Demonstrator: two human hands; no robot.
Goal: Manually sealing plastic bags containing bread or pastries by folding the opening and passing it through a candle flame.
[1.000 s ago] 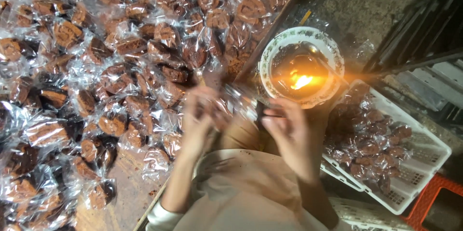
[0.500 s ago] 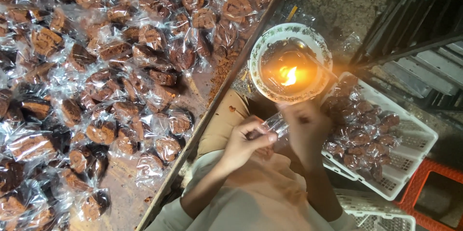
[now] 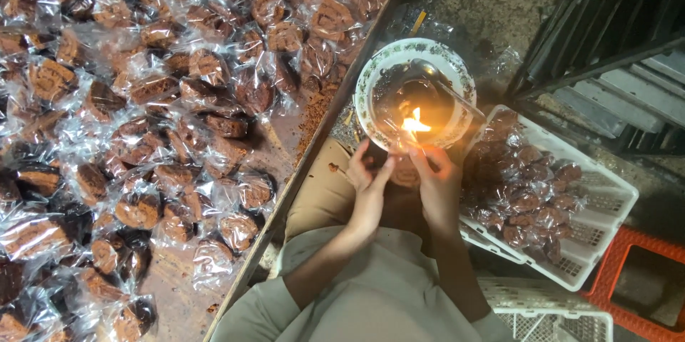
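Cake in a clear bag (image 3: 405,169) sits between the two hands, right at the middle of the view, and its top edge is up by the little flame (image 3: 414,126). The left hand (image 3: 371,188) pinches the bag from the 9 o'clock side, with its fingers (image 3: 380,171) close together on the plastic. The right hand (image 3: 437,183) pinches it from the 3 o'clock side, and its fingers are also narrow and tight on the bag. The bag itself is small and half hidden, so I cannot tell if its edge is melted shut yet.

Just past the hands, at 12 o'clock, the flame burns in a white bowl with a green rim (image 3: 371,74). A spoon (image 3: 428,72) lies in the bowl.

At 3 o'clock a white basket (image 3: 606,192) holds a heap of bagged cakes (image 3: 524,192). I think these ones are done.

At 9 and 10 o'clock a wide wooden surface (image 3: 178,299) is covered with many more bagged brown cakes (image 3: 143,135). I think these ones still wait for the flame, so a lot of the work looks left to do. Far off, at 1 o'clock, dark crates (image 3: 614,42) stand on the floor.
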